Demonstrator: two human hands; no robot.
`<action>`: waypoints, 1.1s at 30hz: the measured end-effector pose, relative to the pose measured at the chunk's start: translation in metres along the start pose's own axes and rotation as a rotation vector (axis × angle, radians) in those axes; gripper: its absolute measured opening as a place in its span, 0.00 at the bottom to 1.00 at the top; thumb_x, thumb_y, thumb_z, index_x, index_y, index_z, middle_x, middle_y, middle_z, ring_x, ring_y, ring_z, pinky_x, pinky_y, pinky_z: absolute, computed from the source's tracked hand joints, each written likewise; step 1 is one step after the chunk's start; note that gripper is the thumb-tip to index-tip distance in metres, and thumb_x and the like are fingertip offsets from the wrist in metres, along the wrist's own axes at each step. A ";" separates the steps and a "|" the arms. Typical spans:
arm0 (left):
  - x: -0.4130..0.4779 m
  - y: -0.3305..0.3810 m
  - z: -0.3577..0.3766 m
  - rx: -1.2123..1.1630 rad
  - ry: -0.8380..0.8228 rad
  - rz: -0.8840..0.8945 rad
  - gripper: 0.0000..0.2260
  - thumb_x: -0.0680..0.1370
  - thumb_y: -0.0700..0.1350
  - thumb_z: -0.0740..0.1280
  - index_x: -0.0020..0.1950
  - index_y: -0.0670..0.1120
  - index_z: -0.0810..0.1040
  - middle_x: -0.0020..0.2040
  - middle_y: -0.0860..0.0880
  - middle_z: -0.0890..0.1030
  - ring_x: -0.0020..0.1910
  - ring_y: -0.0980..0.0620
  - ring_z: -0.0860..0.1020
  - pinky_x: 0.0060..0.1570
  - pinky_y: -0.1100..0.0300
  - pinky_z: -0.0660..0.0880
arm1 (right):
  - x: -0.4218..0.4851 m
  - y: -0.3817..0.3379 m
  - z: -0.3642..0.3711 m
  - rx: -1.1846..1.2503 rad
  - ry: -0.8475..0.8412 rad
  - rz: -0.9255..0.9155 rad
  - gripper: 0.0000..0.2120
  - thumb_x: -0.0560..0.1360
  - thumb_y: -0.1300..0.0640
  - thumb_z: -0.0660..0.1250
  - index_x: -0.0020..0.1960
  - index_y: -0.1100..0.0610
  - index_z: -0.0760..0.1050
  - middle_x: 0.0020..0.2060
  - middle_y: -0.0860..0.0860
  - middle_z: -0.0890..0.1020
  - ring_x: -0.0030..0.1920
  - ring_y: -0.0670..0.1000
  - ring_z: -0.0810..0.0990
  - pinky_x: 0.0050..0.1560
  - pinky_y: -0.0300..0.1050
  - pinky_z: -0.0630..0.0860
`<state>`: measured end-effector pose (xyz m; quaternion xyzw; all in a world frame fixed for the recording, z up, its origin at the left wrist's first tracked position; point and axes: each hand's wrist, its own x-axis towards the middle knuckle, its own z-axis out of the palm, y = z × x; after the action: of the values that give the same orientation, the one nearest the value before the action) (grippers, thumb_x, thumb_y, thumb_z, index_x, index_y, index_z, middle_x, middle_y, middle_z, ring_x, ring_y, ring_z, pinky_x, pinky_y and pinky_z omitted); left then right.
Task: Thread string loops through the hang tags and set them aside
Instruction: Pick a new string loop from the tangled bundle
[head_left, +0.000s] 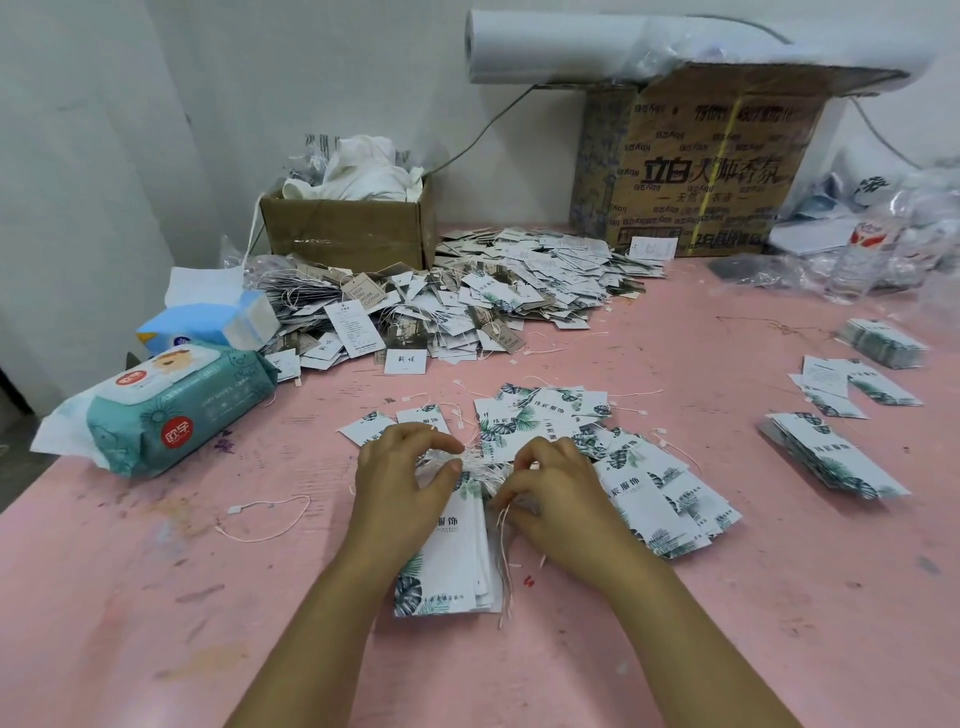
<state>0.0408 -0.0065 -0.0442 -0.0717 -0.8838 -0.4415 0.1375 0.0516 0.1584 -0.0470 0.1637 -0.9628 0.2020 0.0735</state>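
Your left hand (402, 483) is curling over the top end of a stack of hang tags (457, 561). Its thumb and first finger are pinching the bunch of strings (480, 465) gathered there. Your right hand (561, 499) is sitting just beside it with bent fingers, pinching the same bunch from the other side. A few strings are hanging down along the right edge of the stack.

The stack is lying flat on the pink table (727, 623), right in front of you, with its leafy end pointing at you. The spread tags (665, 493) are fanning out under and beside your right hand. One loose string loop (265, 514) is lying alone on the table to your left.

Far back, a big pile of tags (467, 296) is lying in front of a small brown box (348, 228). A green pack of wipes (171, 410) and a blue pack of tissues (218, 322) are sitting at the left. Some neat tag stacks (831, 457) are sitting at the right, well apart from your hands. A big brown box (701, 161) is standing at the back, with a white roll (571, 47) lying on top.
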 end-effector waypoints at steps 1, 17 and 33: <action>-0.001 0.001 0.000 0.009 0.003 0.003 0.11 0.74 0.43 0.70 0.42 0.60 0.76 0.54 0.55 0.71 0.60 0.53 0.63 0.53 0.66 0.56 | 0.001 0.001 0.000 0.034 0.017 0.005 0.08 0.73 0.55 0.67 0.50 0.47 0.82 0.48 0.45 0.70 0.53 0.49 0.64 0.53 0.41 0.60; -0.005 0.006 0.002 0.129 -0.072 0.077 0.12 0.72 0.50 0.71 0.40 0.68 0.73 0.59 0.62 0.65 0.62 0.60 0.55 0.56 0.63 0.51 | -0.001 -0.004 -0.002 0.747 0.248 0.083 0.13 0.75 0.63 0.65 0.44 0.44 0.78 0.31 0.38 0.80 0.34 0.38 0.77 0.37 0.32 0.72; -0.005 0.003 0.008 0.051 -0.045 0.134 0.15 0.71 0.49 0.72 0.40 0.70 0.72 0.57 0.60 0.65 0.56 0.59 0.56 0.56 0.62 0.54 | -0.005 -0.015 -0.008 1.017 0.138 -0.044 0.09 0.76 0.56 0.60 0.47 0.51 0.80 0.37 0.48 0.82 0.40 0.44 0.78 0.46 0.42 0.75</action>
<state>0.0449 0.0022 -0.0481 -0.1372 -0.8907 -0.4070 0.1488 0.0617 0.1500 -0.0351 0.1850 -0.7320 0.6537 0.0523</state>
